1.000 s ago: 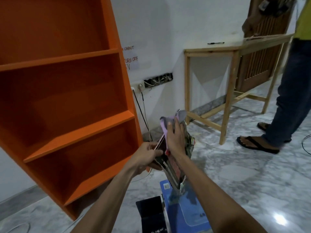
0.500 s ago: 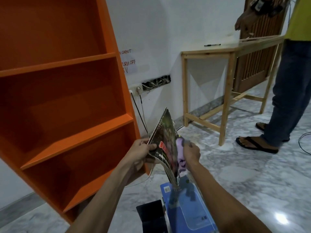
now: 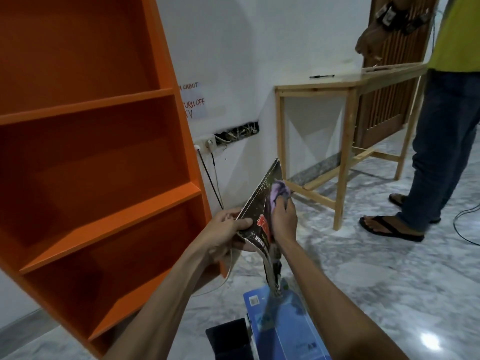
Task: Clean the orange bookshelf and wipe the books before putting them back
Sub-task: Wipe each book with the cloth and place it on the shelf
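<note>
I see the orange bookshelf (image 3: 91, 152) filling the left of the view, its shelf boards' front edges facing me and its right side panel running down towards my hands. Right of it stands a white wall (image 3: 259, 61), and grey-veined marble floor (image 3: 363, 281) spreads to the right edge. A strip of that floor lies between the bookshelf's side panel and the near leg of a wooden table (image 3: 345, 141) set against the wall. A bystander (image 3: 441, 126) in jeans and sandals stands at the table's far right end, well apart from my hands.

A blue book (image 3: 283, 328) lies flat on the floor at the bottom edge, with a black book (image 3: 228, 339) just beside its left side.

The thin dark-covered book (image 3: 255, 216) is held in the air, in front of the side panel's lower end and above the blue book. Its long axis runs steeply, one corner pointing up towards the wall, the limp lower end sagging towards the blue book; I cannot tell whether they touch. The cover faces me.

My left hand (image 3: 226, 229) pinches the book's left corner, thumb on the cover, fingers curled behind. My right hand (image 3: 284, 222) has its fingers bunched round a purple cloth (image 3: 276, 190), pressing it on the cover near the upper corner.

Cables (image 3: 210, 178) drop from wall sockets (image 3: 205, 146) beside the panel.
</note>
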Demonstrator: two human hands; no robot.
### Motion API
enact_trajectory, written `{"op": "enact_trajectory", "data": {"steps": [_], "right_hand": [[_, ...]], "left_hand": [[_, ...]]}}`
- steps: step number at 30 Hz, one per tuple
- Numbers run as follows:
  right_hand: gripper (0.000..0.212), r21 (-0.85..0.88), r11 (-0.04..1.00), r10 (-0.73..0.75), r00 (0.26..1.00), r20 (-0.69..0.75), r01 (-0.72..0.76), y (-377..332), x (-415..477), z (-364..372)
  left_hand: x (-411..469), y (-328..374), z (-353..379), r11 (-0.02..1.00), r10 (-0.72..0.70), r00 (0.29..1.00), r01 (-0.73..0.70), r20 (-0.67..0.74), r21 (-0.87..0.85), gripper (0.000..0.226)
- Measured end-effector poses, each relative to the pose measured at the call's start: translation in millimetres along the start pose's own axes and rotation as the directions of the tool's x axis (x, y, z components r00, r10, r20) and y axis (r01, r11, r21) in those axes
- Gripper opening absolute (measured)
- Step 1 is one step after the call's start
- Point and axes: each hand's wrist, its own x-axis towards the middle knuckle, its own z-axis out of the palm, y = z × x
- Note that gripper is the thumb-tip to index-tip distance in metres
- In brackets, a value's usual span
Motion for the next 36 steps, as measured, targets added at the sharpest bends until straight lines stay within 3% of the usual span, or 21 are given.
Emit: {"op": "enact_trajectory", "data": {"steps": [4, 7, 9, 12, 15, 19, 22, 24, 26, 28, 30, 32, 34, 36], "right_hand": [[0.044, -0.225, 0.939, 0.279, 0.959, 0.053, -0.261, 46.0, 18.9, -3.9], [0.039, -0.107, 0.854, 0.521, 0.840, 0.154, -0.509, 92.7, 16.9, -18.1], [0.046, 0.100, 0.771, 0.590, 0.765, 0.258, -0.629, 99.5, 9.0, -31.2], [0.072, 0.326, 0.644, 0.512, 0.706, 0.489, -0.692, 75.6, 6.8, -43.5], [0.056, 0.270, 0.750, 0.426, 0.754, 0.501, -0.603, 38.6, 14.1, -49.6], [0.063, 0.227, 0.848, 0.310, 0.795, 0.521, -0.479, 17.4, 29.7, -60.1], [0.078, 0.164, 0.897, 0.244, 0.770, 0.590, -0.410, -0.1, 35.9, -66.8], [0.076, 0.069, 0.935, 0.243, 0.772, 0.588, -0.347, -10.3, 39.8, -66.7], [0.068, -0.089, 0.971, 0.234, 0.812, 0.535, -0.222, -23.7, 39.4, -64.9], [0.048, -0.208, 0.977, 0.132, 0.899, 0.418, -0.047, -37.5, 36.0, -59.2], [0.035, -0.275, 0.955, -0.064, 0.984, 0.167, 0.109, -47.6, 36.7, -53.2], [0.032, -0.259, 0.934, -0.269, 0.961, -0.061, 0.245, -61.1, 35.4, -44.8], [0.029, -0.216, 0.903, -0.393, 0.917, -0.063, 0.372, -74.5, 29.0, -26.9], [0.032, -0.150, 0.908, -0.388, 0.920, 0.055, 0.392, -76.5, 16.6, 1.0]], "left_hand": [[5.8, 14.1, -3.8, 0.996, 0.033, 0.999, -0.036, -0.036, -0.077, 0.021], [10.9, 20.0, -16.3, 0.993, 0.038, 0.994, -0.050, -0.105, -0.110, 0.016], [11.9, 16.3, -27.4, 0.988, 0.021, 0.990, -0.041, -0.139, -0.148, 0.017], [11.4, 2.3, -39.8, 0.982, -0.011, 0.991, -0.014, -0.134, -0.186, 0.027], [7.2, -9.8, -48.8, 0.986, -0.017, 0.998, 0.007, -0.060, -0.164, 0.035], [5.6, -12.3, -66.2, 0.972, -0.083, 0.996, 0.089, 0.037, -0.218, 0.053], [13.1, -8.6, -68.0, 0.935, -0.133, 0.991, 0.116, -0.030, -0.336, 0.061], [19.4, -6.2, -62.6, 0.911, -0.183, 0.980, 0.137, -0.084, -0.390, 0.044], [25.0, -4.9, -55.4, 0.900, -0.229, 0.965, 0.161, -0.125, -0.406, 0.026], [28.1, -3.5, -48.0, 0.893, -0.234, 0.956, 0.139, -0.179, -0.428, 0.013], [30.3, -1.7, -42.1, 0.888, -0.207, 0.951, 0.084, -0.229, -0.453, 0.006], [32.3, 0.4, -36.7, 0.897, -0.153, 0.955, 0.025, -0.255, -0.442, 0.006], [37.3, 3.2, -26.8, 0.917, -0.091, 0.964, -0.016, -0.248, -0.398, 0.014], [44.6, 5.5, -10.4, 0.941, -0.052, 0.966, -0.037, -0.254, -0.336, 0.020]]}}
